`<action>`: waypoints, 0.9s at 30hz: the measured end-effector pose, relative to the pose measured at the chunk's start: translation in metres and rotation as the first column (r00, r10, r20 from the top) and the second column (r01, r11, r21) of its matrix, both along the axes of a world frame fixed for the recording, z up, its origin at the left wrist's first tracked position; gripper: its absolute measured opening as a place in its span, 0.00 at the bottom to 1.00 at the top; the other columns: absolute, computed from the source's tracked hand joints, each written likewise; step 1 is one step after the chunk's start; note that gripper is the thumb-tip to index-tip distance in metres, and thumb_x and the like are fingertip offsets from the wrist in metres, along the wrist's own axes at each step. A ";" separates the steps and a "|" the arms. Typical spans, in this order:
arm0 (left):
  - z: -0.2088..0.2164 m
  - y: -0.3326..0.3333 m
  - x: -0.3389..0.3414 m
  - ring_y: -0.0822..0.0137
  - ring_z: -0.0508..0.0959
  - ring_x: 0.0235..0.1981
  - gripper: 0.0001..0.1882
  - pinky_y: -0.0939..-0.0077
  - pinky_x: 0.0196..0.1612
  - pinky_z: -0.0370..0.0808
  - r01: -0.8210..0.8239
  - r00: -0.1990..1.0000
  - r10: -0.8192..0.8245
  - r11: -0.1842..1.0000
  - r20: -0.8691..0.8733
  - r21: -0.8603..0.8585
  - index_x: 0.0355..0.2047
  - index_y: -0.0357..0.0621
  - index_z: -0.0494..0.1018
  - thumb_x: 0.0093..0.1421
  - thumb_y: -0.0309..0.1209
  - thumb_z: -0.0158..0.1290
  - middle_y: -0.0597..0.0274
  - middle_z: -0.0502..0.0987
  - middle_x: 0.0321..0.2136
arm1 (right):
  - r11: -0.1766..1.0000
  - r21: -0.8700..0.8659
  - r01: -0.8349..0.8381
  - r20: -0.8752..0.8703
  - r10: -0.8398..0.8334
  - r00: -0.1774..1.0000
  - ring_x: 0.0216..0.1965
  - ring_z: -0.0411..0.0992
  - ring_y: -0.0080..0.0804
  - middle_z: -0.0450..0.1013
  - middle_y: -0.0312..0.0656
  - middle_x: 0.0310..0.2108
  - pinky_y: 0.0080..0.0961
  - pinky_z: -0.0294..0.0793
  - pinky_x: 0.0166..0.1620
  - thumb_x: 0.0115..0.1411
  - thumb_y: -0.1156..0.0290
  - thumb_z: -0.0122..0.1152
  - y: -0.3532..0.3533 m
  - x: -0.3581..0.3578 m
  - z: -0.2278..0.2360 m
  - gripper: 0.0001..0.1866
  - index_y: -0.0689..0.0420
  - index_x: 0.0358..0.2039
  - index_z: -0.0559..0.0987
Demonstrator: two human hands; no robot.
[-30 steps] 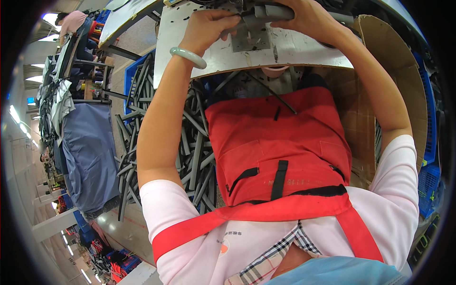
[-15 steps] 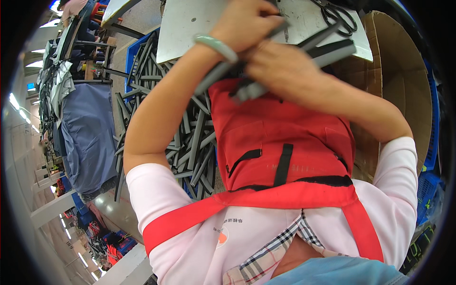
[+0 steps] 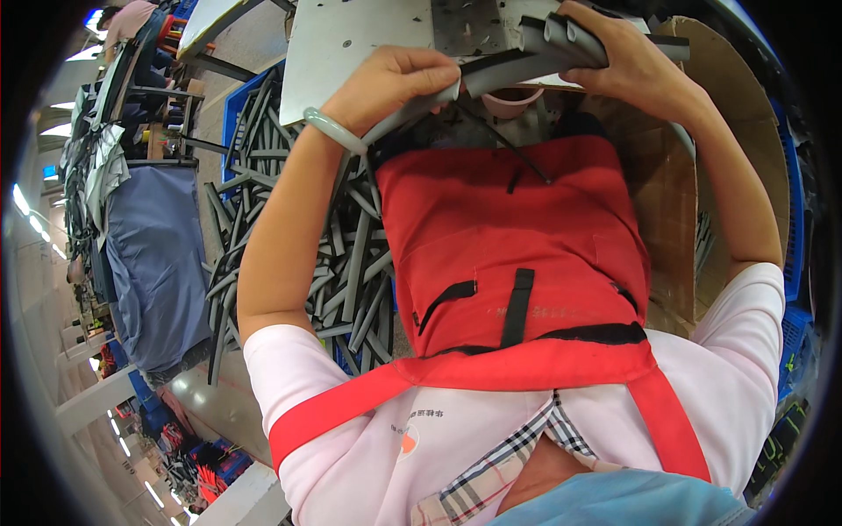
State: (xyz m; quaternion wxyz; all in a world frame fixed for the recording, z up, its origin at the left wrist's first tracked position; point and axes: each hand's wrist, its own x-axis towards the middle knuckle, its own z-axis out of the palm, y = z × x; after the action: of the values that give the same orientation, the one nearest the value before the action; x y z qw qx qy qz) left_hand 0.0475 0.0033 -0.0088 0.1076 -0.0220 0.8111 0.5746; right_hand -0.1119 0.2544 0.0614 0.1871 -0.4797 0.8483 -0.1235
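Note:
My left hand (image 3: 386, 86), with a pale green bangle (image 3: 335, 131) on its wrist, pinches a grey foam strip (image 3: 405, 116) between thumb and fingers. My right hand (image 3: 633, 68) is closed round a bundle of grey and black foam strips (image 3: 526, 68), their curled ends showing beside the thumb. Between the hands, the end of the left strip almost meets the bundle; whether they touch I cannot tell. A thin black strip (image 3: 504, 140) hangs at a slant below them, over the red apron (image 3: 517, 228).
A white table (image 3: 351, 44) stands ahead, with a pink bowl (image 3: 510, 103) below its edge. Many grey strips (image 3: 360, 263) fill and spill over a blue crate (image 3: 230, 118) at left. At right stands an open cardboard box (image 3: 737, 131). Another person (image 3: 132, 35) is at far left.
My hands were crossed close together and blurred by motion; now they are apart, the left one further left and the right one up and right. The pink bowl and hanging black strip now show.

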 end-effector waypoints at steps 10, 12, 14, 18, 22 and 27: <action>0.022 -0.008 -0.051 0.76 0.75 0.25 0.19 0.80 0.30 0.72 -0.351 0.877 0.191 0.881 -0.440 -0.316 0.41 0.39 0.82 0.56 0.40 0.62 0.64 0.80 0.26 | 0.959 -0.282 0.023 -0.167 -0.073 0.983 0.52 0.72 0.50 0.72 0.64 0.48 0.37 0.70 0.54 0.50 0.57 0.71 -0.001 -0.047 -0.004 0.40 0.72 0.56 0.68; 0.017 -0.011 -0.059 0.75 0.75 0.25 0.19 0.80 0.30 0.72 -0.365 0.874 0.210 0.880 -0.439 -0.306 0.41 0.39 0.82 0.56 0.41 0.62 0.63 0.80 0.26 | 0.952 -0.305 -0.012 -0.223 -0.059 0.973 0.54 0.71 0.53 0.71 0.66 0.49 0.36 0.69 0.56 0.50 0.56 0.71 -0.004 -0.057 -0.011 0.43 0.74 0.57 0.66; 0.017 -0.012 -0.063 0.75 0.75 0.24 0.20 0.80 0.29 0.73 -0.381 0.898 0.276 0.876 -0.342 -0.294 0.40 0.39 0.82 0.55 0.43 0.63 0.62 0.80 0.26 | 0.956 -0.292 0.000 -0.203 -0.061 0.977 0.54 0.71 0.53 0.71 0.66 0.50 0.36 0.69 0.56 0.50 0.56 0.71 -0.006 -0.058 -0.009 0.43 0.74 0.57 0.66; 0.019 -0.014 -0.067 0.75 0.74 0.23 0.21 0.80 0.28 0.73 -0.385 0.899 0.285 0.876 -0.333 -0.289 0.40 0.38 0.82 0.54 0.43 0.63 0.62 0.81 0.27 | 0.961 -0.276 -0.010 -0.232 -0.056 0.971 0.54 0.71 0.54 0.71 0.66 0.50 0.36 0.69 0.56 0.49 0.57 0.71 -0.009 -0.062 -0.011 0.43 0.74 0.57 0.66; 0.022 -0.016 -0.070 0.74 0.75 0.23 0.21 0.80 0.28 0.73 -0.377 0.909 0.286 0.875 -0.303 -0.305 0.40 0.39 0.82 0.54 0.43 0.64 0.62 0.81 0.27 | 0.964 -0.264 0.011 -0.168 -0.057 0.984 0.54 0.71 0.54 0.71 0.66 0.50 0.37 0.69 0.56 0.49 0.57 0.71 -0.010 -0.063 -0.007 0.43 0.74 0.57 0.66; 0.022 -0.017 -0.068 0.74 0.75 0.23 0.21 0.80 0.28 0.74 -0.386 0.904 0.301 0.879 -0.303 -0.278 0.40 0.38 0.82 0.54 0.43 0.64 0.61 0.81 0.27 | 0.962 -0.270 0.022 -0.176 -0.072 0.982 0.55 0.70 0.53 0.70 0.67 0.51 0.36 0.68 0.57 0.49 0.56 0.72 -0.013 -0.064 -0.009 0.44 0.74 0.58 0.66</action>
State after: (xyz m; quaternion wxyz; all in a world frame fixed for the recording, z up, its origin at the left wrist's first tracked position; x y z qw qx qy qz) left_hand -0.0201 -0.0137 0.0135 -0.1055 -0.1118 0.8859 0.4376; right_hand -0.1760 0.2410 0.0525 0.0382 -0.4895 0.8488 -0.1962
